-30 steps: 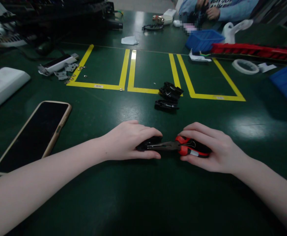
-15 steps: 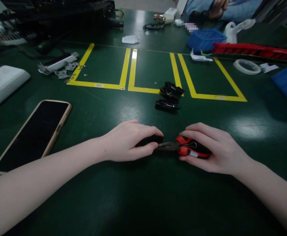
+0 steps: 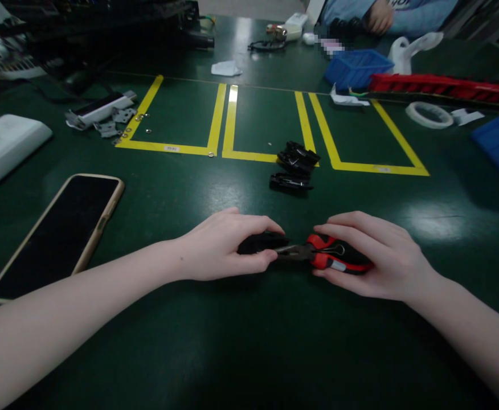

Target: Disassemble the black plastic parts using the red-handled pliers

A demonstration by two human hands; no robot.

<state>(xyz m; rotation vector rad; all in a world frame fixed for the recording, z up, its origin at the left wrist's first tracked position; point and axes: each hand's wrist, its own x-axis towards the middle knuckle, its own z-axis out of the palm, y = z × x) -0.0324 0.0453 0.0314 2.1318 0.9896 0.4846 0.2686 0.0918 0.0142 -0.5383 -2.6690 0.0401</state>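
Observation:
Low over the green table, my left hand (image 3: 228,246) pinches a small black plastic part (image 3: 256,243) between thumb and fingers. My right hand (image 3: 381,256) is wrapped round the red-and-black handles of long-nose pliers (image 3: 320,252), which point left. The pliers' jaws reach the black part beside my left thumb; the tips are partly hidden there, so I cannot tell what they grip. Farther back, several similar black plastic parts (image 3: 294,165) lie in a small heap across a yellow tape line.
A phone (image 3: 57,233) lies at left, near a white casing (image 3: 8,151). Yellow tape frames (image 3: 168,149) mark the table, with small metal rings and brackets at left. Blue bins (image 3: 356,68), a tape roll (image 3: 429,115) and a red strip (image 3: 441,88) lie right. Another person's hand (image 3: 380,16) rests opposite.
My right hand and the pliers have shifted slightly right, and its fingers look a little looser on the handles. My left hand has barely moved. The other person's hand has shifted.

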